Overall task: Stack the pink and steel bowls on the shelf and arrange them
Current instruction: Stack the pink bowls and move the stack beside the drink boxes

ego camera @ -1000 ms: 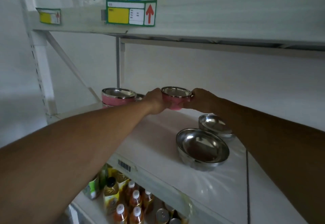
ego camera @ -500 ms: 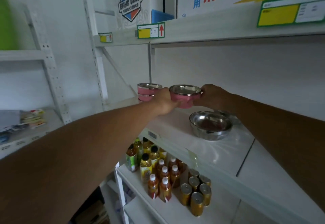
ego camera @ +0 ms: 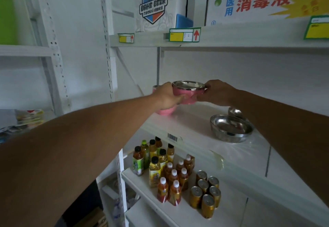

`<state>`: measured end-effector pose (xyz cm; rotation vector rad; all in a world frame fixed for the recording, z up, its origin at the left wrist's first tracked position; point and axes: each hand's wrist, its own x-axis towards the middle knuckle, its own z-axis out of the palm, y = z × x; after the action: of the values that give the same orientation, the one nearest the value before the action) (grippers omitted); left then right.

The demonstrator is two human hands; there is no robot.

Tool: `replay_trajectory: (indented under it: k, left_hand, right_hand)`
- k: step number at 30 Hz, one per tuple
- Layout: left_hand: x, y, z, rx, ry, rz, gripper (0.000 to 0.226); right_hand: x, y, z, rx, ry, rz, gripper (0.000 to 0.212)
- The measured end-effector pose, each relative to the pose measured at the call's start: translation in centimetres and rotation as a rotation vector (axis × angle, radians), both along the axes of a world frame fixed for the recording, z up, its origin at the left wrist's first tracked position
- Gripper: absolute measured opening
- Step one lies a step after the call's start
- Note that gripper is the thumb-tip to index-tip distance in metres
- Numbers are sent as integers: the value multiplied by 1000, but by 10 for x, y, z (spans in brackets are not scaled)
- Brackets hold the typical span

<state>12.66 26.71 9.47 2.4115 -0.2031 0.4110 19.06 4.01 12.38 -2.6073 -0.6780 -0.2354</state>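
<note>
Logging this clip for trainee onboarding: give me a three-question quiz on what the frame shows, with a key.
1. True or false: both hands grip the pink steel-lined bowl held up above the white shelf board.
2. Where does the empty round steel bowl sit?
A. on the white shelf board, under the right forearm
B. inside the held bowl
C. down among the bottles
3. Fill in: the gold drink cans stand on the ___ shelf, beside the amber drink bottles.

Key
1. True: the left hand and right hand each hold a side.
2. A
3. lower
</note>
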Motion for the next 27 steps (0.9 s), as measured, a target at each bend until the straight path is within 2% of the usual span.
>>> replay_trajectory:
  k: [3, 7, 13, 18, 22, 24, 27]
  left_hand:
    - [4, 33, 17, 11, -21, -26, 55]
    - [24, 71, 32, 50, -32, -22, 51]
    - [56, 103, 37, 36, -11, -50, 47]
    - [78, 116, 47, 41, -18, -34, 47]
    - [92, 119, 48, 31, -3, -5, 17]
    - [96, 119, 46, 43, 24, -21, 20]
    - [101, 120, 35, 47, 80, -17, 26]
  right_hand:
    - [-1, 31, 11, 39, -11, -14, 58]
    - [3, 69, 17, 93, -29, -77, 57]
    - [23, 100, 22, 133, -10, -104, 69]
    - [53, 115, 36, 64, -46, -70, 67]
    - [78, 117, 40, 57, -36, -90, 73]
    - [87, 119, 34, 49, -18, -86, 77]
    - [94, 121, 20, 37, 10, -85, 71]
